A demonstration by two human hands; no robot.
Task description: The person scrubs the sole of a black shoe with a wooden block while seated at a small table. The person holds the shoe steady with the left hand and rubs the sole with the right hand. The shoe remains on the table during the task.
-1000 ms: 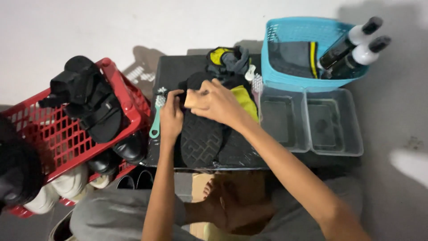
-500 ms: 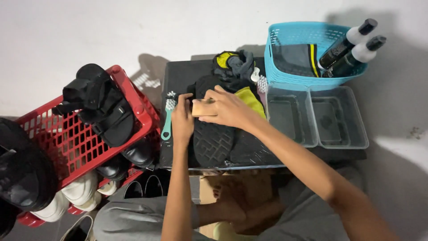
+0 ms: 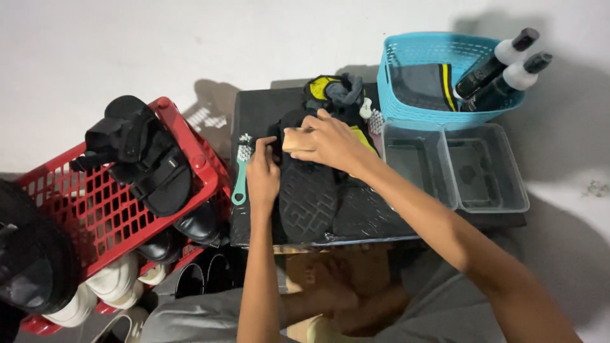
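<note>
Sole lies tread-up on the mat before us; our right hand grips a sponge on it, our left hand grips its edge, beside the brush.

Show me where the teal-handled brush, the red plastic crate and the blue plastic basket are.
Teal-handled brush (image 3: 240, 179): head view, on the middle of its handle.
Red plastic crate (image 3: 206, 166): head view, on its right-hand rim.
Blue plastic basket (image 3: 406, 111): head view, on its front wall.
</note>
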